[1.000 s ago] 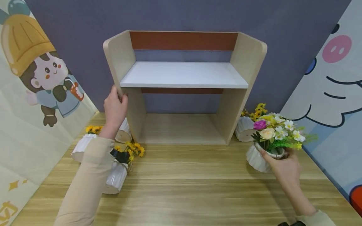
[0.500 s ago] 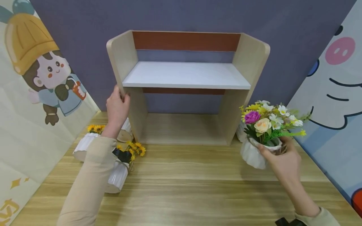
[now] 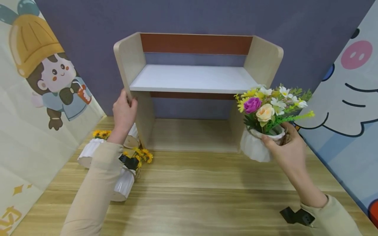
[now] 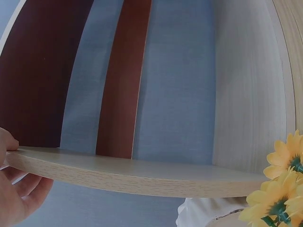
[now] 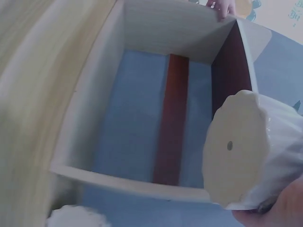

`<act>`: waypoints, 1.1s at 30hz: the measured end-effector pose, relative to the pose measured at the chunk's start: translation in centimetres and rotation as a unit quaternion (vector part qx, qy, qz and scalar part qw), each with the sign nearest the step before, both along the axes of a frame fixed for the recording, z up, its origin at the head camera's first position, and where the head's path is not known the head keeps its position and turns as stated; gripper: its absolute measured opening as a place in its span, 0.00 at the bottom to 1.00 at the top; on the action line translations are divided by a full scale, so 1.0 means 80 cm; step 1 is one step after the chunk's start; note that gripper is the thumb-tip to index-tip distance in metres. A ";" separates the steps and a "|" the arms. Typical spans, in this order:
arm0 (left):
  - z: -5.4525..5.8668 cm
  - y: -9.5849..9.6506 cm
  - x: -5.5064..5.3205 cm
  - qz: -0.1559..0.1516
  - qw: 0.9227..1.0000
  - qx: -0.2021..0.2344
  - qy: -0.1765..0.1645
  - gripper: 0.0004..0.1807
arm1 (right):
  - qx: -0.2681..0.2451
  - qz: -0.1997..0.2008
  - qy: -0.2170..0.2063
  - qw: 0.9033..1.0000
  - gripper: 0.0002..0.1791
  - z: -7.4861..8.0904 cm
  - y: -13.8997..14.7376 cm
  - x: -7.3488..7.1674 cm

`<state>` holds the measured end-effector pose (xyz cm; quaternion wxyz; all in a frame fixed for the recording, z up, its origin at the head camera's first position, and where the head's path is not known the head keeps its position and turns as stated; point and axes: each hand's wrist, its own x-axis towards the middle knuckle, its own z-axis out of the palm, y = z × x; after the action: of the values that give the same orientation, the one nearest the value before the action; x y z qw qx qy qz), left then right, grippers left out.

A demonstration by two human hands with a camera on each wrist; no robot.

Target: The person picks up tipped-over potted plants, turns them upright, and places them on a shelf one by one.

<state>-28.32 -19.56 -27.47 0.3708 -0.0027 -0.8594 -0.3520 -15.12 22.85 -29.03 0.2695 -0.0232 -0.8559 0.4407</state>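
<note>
My right hand grips a white fluted flowerpot by its rim, thumb in front and fingers behind. A bouquet of purple, peach, white and yellow flowers fills the pot. It is held up before the right side panel of a two-tier wooden shelf; in the right wrist view the pot's pale underside shows. My left hand holds the front edge of the shelf's left side panel, just below the white middle board, thumb on the inner face and fingers outside.
Several white pots with yellow flowers stand left of the shelf, including a front pot and a left pot. Another white pot shows beside the shelf in the right wrist view. Cartoon-printed curtains flank the wooden table.
My right hand has raised the flowerpot and carried it leftward and forward, so it now overlaps the shelf's right panel. The left hand keeps its hold on the shelf.
</note>
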 end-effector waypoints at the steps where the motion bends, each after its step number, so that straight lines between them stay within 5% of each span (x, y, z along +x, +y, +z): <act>1: 0.000 0.000 0.000 0.001 1.000 0.000 -0.001 0.17 | 0.005 0.001 -0.002 1.000 0.32 0.004 -0.002 -0.002; 7: -0.001 0.002 -0.002 0.002 1.000 0.000 -0.003 0.16 | 0.030 0.010 0.004 0.999 0.33 0.022 -0.014 -0.015; 33: 0.001 0.009 -0.007 0.017 1.000 -0.002 0.003 0.15 | -0.016 0.105 0.109 0.988 0.30 0.102 -0.080 -0.083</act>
<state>-28.91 -18.81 -27.41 0.3792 0.0098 -0.8588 -0.3442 -21.75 16.47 -20.88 0.3133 0.1111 -0.8118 0.4800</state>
